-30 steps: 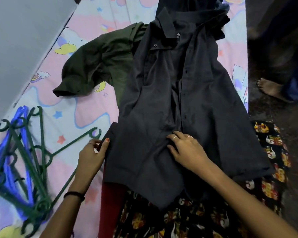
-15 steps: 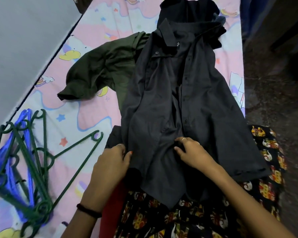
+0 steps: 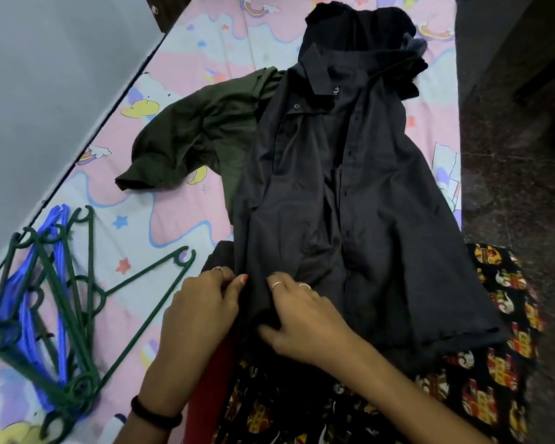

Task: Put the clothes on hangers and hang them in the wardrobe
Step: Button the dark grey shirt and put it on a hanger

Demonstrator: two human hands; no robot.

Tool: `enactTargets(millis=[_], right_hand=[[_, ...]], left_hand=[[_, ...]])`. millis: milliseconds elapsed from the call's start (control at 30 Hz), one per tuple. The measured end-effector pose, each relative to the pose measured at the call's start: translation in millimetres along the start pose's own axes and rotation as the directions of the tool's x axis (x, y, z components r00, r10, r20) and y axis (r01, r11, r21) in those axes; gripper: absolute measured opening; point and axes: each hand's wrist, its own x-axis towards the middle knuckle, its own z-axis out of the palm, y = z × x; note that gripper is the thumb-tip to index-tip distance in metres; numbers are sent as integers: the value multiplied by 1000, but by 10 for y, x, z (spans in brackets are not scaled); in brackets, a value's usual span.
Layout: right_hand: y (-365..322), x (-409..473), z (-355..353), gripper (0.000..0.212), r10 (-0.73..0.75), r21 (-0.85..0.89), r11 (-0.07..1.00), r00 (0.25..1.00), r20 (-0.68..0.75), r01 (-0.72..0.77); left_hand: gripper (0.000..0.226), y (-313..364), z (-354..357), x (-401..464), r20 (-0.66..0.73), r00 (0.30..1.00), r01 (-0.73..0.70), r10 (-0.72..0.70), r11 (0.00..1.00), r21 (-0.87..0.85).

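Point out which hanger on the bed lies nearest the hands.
The green hanger lying apart from the pile, its hook toward the black shirt. It runs just beside the left hand; the rest are heaped farther left.

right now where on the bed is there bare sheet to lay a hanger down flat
Bare sheet lies between the green shirt's sleeve and the hanger pile. Another patch sits up by the wall above the green shirt. A thin strip runs along the bed's right edge beside the black shirt. The near end is crowded: both hands, left and right, have a grip on the black shirt's hem.
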Motion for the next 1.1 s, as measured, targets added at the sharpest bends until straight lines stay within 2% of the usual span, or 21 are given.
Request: enactTargets(millis=[67, 100, 167, 233, 267, 333, 400, 500, 533, 600, 667, 700, 733, 767, 800, 867, 933, 967, 1000, 1067, 1100], right_hand=[[0, 21, 16, 19, 20, -3, 1000, 995, -96, -20], [56, 25, 19, 7, 19, 38, 999, 991, -132, -14], [197, 10, 0, 14, 10, 247, 968, 984, -177, 34], [290, -76, -64, 28, 147, 652, 751, 936, -321, 106], [337, -138, -104, 26, 326, 827, 539, 865, -381, 161], [551, -262, -128, 26, 694, 946, 202, 644, -321, 254], [868, -383, -70, 27, 855, 971, 73, 488, -178, 227], [1237, -558, 48, 34, 876, 997, -47, 481, 13, 58], [1321, -593, 100, 35, 875, 999, -44, 482, 38, 1], [1377, -641, 152, 33, 882, 993, 85, 470, -35, -86], [1360, -627, 163, 41, 853, 939, 320, 470, -227, -127], [1322, -621, 160, 48, 794, 882, 452, 510, -330, -131], [1312, -620, 180, 55, 703, 775, 613, 553, -447, -153], [1300, -620, 197, 66, 559, 550, 801, 618, -552, -234], [1293, -602, 186, 80, 406, 262, 914, 685, -605, -310], [1367, -533, 202, 84, 68, -181, 958, 788, -612, -224], [1411, -468, 182, 49, -158, -361, 931, 837, -524, -51], [1401, -448, 158, 37, -192, -372, 928, 852, -488, -4], [1370, -444, 131, 30, -142, -258, 966, 867, -477, 16], [1233, -421, 68, 19, 142, 197, 980, 815, -562, -35], [1184, -379, 56, 15, 329, 486, 874, 762, -558, -21]], left_hand=[[39, -96, -23, 16, -28, 1000, 13, -13, 1000, -16], [39, -146, -31, 41, -37, 999, 21, -22, 999, -25], [38, -273, -38, 116, -50, 998, 42, -43, 999, -33], [39, -385, -43, 176, -67, 996, 50, -51, 999, -7], [42, -427, -56, 196, -77, 996, 53, -52, 999, 10], [46, -536, -84, 226, -91, 993, 78, -75, 996, 32], [44, -683, -116, 246, -104, 987, 126, -121, 991, 44], [33, -882, -190, 284, -171, 978, 131, -120, 990, 52], [32, -930, -234, 300, -203, 972, 128, -114, 990, 57], [38, -1045, -320, 365, -263, 956, 149, -129, 987, 57], [40, -1151, -392, 458, -293, 944, 167, -150, 986, 32], [36, -1156, -417, 499, -286, 944, 174, -162, 985, 15], [27, -1133, -427, 527, -265, 948, 185, -178, 983, 2], [20, -1079, -416, 545, -243, 951, 197, -194, 980, -11], [22, -1002, -387, 542, -225, 953, 205, -204, 979, -23], [32, -766, -279, 477, -200, 965, 164, -171, 985, -52], [38, -501, -89, 336, -128, 988, 74, -85, 994, -86], [46, -376, 39, 235, -51, 998, 30, -34, 997, -76], [59, -240, 140, 115, 62, 998, -13, 17, 998, -65], [89, 12, 301, -147, 338, 929, -104, 150, 983, -149], [100, 122, 363, -270, 443, 862, -153, 246, 960, -235]])
